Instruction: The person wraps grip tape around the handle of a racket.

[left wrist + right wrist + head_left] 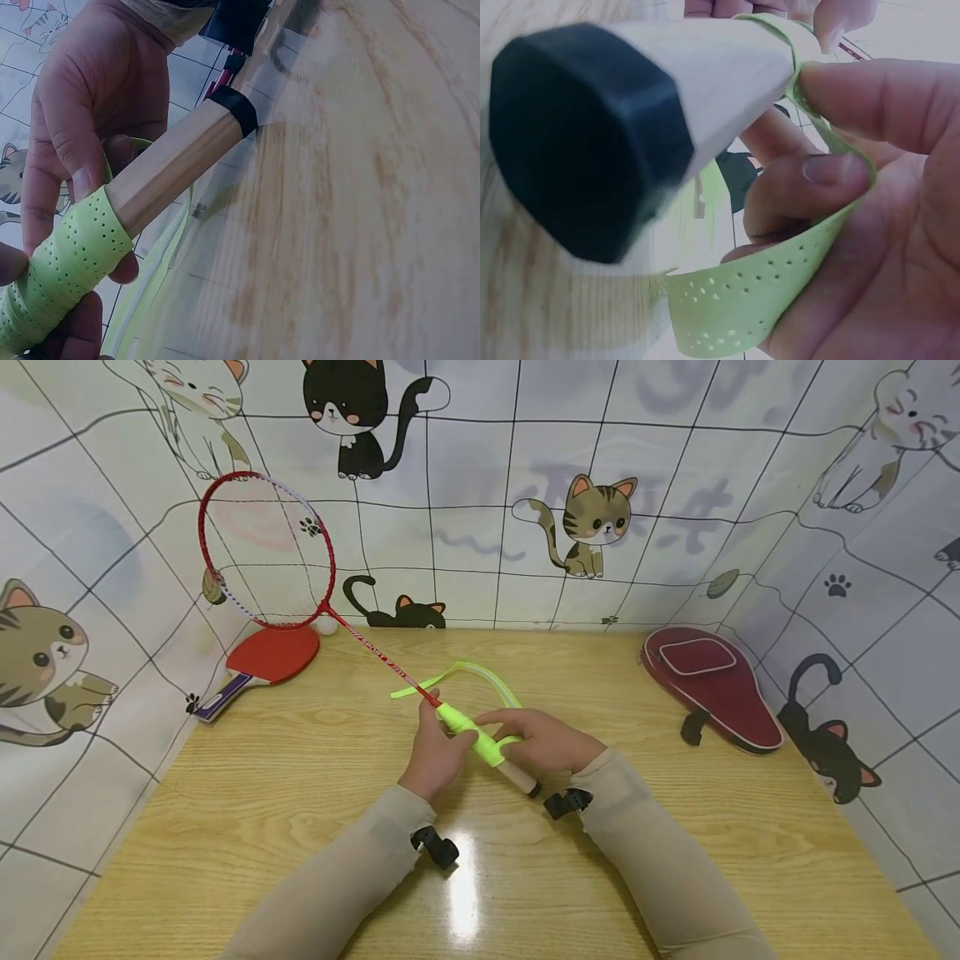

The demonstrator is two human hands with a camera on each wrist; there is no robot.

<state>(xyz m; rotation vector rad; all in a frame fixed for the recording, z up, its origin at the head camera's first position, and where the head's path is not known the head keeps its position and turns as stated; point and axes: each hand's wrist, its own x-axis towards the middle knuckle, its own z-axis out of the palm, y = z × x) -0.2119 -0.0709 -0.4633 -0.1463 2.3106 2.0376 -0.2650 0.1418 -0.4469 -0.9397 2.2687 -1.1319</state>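
Observation:
A red and white badminton racket slants across the middle, its head up at the left. Perforated neon-yellow grip tape winds round the upper part of its handle. Below the wrap, bare wood shows down to the black butt cap. My left hand holds the wrapped part, thumb on the near side. At the lower edge of the wrap, my right hand pinches the tape between thumb and fingers. In the right wrist view, a tape loop runs across that palm. The loose tail curves over the table beyond.
A red table tennis bat lies at the back left, with a white ball beside it. A dark red bat case lies at the right. Cat-printed sheeting stands round the wooden table.

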